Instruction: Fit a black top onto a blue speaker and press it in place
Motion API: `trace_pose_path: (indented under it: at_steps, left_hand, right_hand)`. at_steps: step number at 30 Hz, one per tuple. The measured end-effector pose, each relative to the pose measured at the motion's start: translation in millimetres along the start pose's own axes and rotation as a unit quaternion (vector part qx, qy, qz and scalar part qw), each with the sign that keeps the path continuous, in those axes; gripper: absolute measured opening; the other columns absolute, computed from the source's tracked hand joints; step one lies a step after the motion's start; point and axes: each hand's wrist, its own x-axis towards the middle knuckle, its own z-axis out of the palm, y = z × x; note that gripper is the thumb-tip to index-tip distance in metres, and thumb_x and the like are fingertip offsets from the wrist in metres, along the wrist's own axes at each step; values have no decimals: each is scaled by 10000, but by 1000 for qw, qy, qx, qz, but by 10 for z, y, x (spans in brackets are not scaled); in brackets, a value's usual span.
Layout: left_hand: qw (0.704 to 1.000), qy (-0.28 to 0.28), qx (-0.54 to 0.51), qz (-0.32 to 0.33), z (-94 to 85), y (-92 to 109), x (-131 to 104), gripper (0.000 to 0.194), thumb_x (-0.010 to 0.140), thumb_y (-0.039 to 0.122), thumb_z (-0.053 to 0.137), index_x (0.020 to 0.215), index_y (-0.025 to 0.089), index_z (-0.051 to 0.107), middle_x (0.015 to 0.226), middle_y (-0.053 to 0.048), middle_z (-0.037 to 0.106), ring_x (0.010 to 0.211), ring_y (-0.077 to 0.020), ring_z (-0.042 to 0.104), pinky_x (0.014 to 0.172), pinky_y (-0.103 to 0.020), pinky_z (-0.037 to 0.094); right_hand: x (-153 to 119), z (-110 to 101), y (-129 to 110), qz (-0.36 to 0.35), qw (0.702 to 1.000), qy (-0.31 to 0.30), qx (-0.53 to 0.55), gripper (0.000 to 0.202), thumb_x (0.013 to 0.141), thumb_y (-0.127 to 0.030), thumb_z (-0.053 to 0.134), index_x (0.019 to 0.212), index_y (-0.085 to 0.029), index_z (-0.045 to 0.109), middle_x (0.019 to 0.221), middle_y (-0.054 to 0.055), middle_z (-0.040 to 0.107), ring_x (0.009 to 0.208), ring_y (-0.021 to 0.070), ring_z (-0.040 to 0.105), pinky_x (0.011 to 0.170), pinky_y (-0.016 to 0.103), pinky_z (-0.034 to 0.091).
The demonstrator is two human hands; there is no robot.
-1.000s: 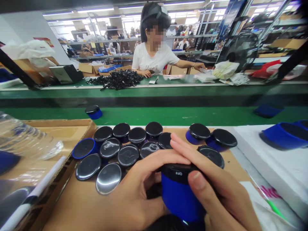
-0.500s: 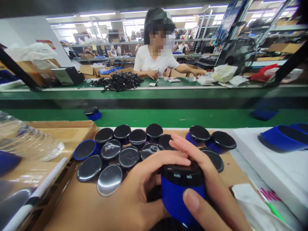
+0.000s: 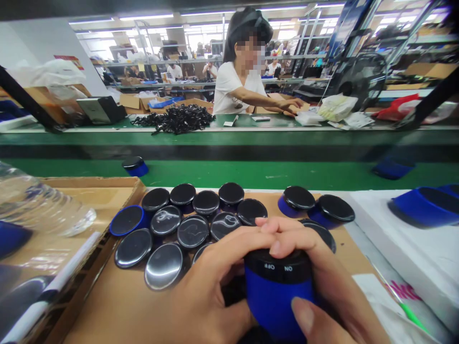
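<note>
Between my two hands is a blue round device (image 3: 278, 298) with a glossy black cap marked OFF and ON, the letters upside down to me. My left hand (image 3: 204, 286) curls round its left side, thumb low against the body and fingers over the top. From the right, my right hand (image 3: 333, 282) wraps it, its thumb on the blue front and its fingers meeting the left ones across the cap. The device's lower end runs toward the frame's bottom edge. Just beyond my left hand stand several similar black-topped devices (image 3: 192, 231) in a cluster on cardboard.
A cardboard box (image 3: 118, 186) with a clear plastic bottle (image 3: 46, 205) stands left. White foam (image 3: 405, 239) at right bears more blue devices (image 3: 426, 205). A green-handled tool (image 3: 412, 315) lies near a white cloth. Across the green belt (image 3: 215, 172), a person (image 3: 236, 86) works by black cords (image 3: 179, 119).
My fingers have drawn together over the cap, the right ones coming down onto it. The device has shifted slightly right. Across the belt, the person has brought both hands together at the right.
</note>
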Motion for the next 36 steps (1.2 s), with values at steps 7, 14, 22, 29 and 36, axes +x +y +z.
trace_pose_path:
  at_steps: [7,14,22,29,36]
  left_hand:
    - [1000,4,6,-11,19,17,-15,633,793,73,741,1329,361,566,1499,-1,478,1422,-269,408,1185,-375,384]
    - [1000,-4,9,-16,6,60,23,611,821,68,708,1302,419,571,1441,61,534,1382,-220,464,1148,-315,433]
    - [1000,-2,-3,7,40,103,39,626,791,18,695,1260,422,601,1380,84,583,1329,-172,517,1118,-234,435]
    - [999,-28,-12,13,46,56,82,703,794,34,714,1321,464,537,1334,67,569,1283,-144,546,1031,-162,479]
    - [996,5,77,36,17,279,-22,629,731,150,808,1280,344,571,1304,36,632,1190,-165,617,984,-169,503]
  right_hand:
    - [33,-55,11,1,999,-31,31,312,918,-223,504,1190,-374,482,1300,-38,464,1260,150,474,1003,156,473]
    - [23,-56,23,5,998,-26,51,284,936,-235,507,1183,-375,498,1298,-46,464,1257,139,473,1023,145,434]
    - [5,112,-14,24,993,81,83,119,994,-352,495,1089,-372,565,1248,-61,516,1215,100,488,995,93,404]
    - [-3,66,23,122,960,37,251,569,934,-734,229,1022,-399,680,1209,-33,538,1117,182,594,915,247,544]
    - [66,-35,-131,76,972,149,163,673,856,-830,275,1249,-397,608,1461,-39,482,1344,293,442,1098,386,408]
